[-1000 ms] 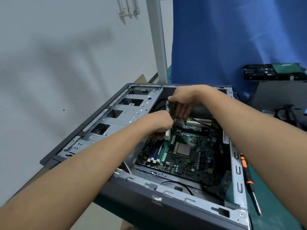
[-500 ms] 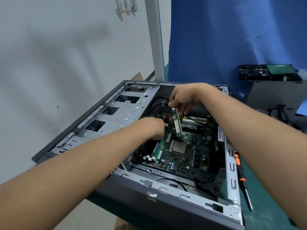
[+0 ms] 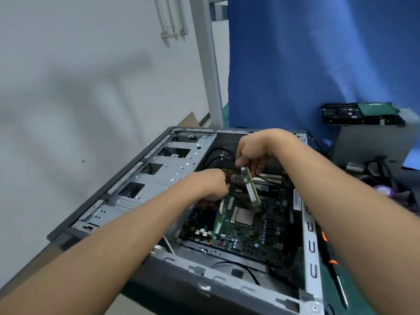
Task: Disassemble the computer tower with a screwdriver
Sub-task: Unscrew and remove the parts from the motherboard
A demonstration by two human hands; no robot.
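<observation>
The computer tower [image 3: 227, 289] lies open on its side on the green desk [image 3: 327, 296] before us. Our right hand [image 3: 254, 153] pinches 1 green memory stick [image 3: 252, 189], held tilted above the motherboard [image 3: 256, 235]. Our left hand [image 3: 209, 185] reaches down into the case with its fingers hidden, so we cannot tell its grip. The screwdriver [image 3: 331, 260] lies on the desk, just right of the tower.

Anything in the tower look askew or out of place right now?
Only the memory module: it is tilted above the motherboard, not seated. The right hand pinches its top end, so it looks mid-removal, not damaged. The left hand reaches down beside it, grip hidden. The screwdriver lies unused beside the case.
</observation>
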